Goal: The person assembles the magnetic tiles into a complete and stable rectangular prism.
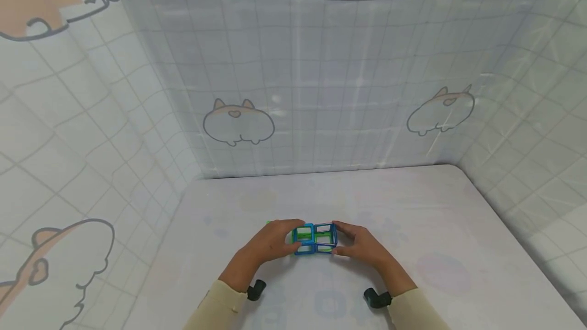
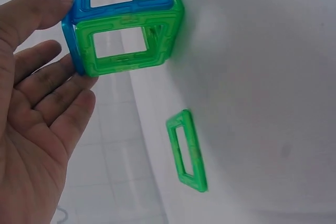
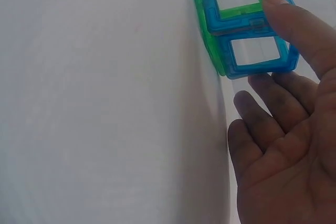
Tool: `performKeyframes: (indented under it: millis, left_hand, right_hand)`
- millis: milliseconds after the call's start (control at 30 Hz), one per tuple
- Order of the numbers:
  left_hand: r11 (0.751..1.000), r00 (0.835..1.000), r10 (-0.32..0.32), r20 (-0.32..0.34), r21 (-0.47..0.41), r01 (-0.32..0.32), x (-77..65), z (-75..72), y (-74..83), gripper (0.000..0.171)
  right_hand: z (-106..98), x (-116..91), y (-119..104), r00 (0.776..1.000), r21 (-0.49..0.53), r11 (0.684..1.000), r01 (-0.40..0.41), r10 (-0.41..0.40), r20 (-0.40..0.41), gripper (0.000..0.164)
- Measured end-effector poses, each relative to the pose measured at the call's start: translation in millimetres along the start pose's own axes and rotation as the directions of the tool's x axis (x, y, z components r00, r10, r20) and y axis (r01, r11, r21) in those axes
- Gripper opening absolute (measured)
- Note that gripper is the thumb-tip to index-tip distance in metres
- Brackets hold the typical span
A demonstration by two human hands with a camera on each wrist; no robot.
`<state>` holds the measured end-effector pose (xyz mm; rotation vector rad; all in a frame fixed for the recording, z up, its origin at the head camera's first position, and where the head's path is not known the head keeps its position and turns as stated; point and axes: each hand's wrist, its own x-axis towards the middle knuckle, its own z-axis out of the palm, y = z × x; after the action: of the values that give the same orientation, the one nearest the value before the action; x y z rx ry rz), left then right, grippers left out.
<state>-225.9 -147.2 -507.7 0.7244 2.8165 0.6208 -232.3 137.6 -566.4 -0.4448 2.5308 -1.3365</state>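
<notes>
A boxy frame of blue and green magnetic tiles (image 1: pixel 314 239) sits on the table between both hands, made of square open-centred tiles. My left hand (image 1: pixel 275 241) holds its left end, thumb on the near side and fingers at the far side. From the opposite end, my right hand (image 1: pixel 364 248) grips it in the same way, with the thumb at the near edge. In the left wrist view a loose green magnetic tile (image 2: pixel 195 153) lies on the table, apart from the frame. The left hand mostly hides that tile in the head view.
A white, faintly patterned table (image 1: pixel 330 192) spreads around the hands. Tile-print curtains with cartoon dogs (image 1: pixel 238 124) stand at the back and on both sides. A dark wrist camera (image 1: pixel 377 298) sits at each wrist.
</notes>
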Motion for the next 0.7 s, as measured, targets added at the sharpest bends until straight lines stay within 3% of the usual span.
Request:
performKeyframes:
  millis: [400,700]
  left_hand:
    - [0.994,0.997,-0.025,-0.074,-0.105,0.017,-9.3,2.0,-12.0,0.063]
    - [0.982,0.971,-0.154,-0.182,-0.139,0.130,-19.3,-0.1,-41.4,0.055]
  right_hand:
    - [1,-1,4,0.999,0.004,0.999,0.042,-0.042,0.010,0.083]
    - [1,-1,5,0.999,0.004,0.999,0.035,-0.035,0.006,0.082]
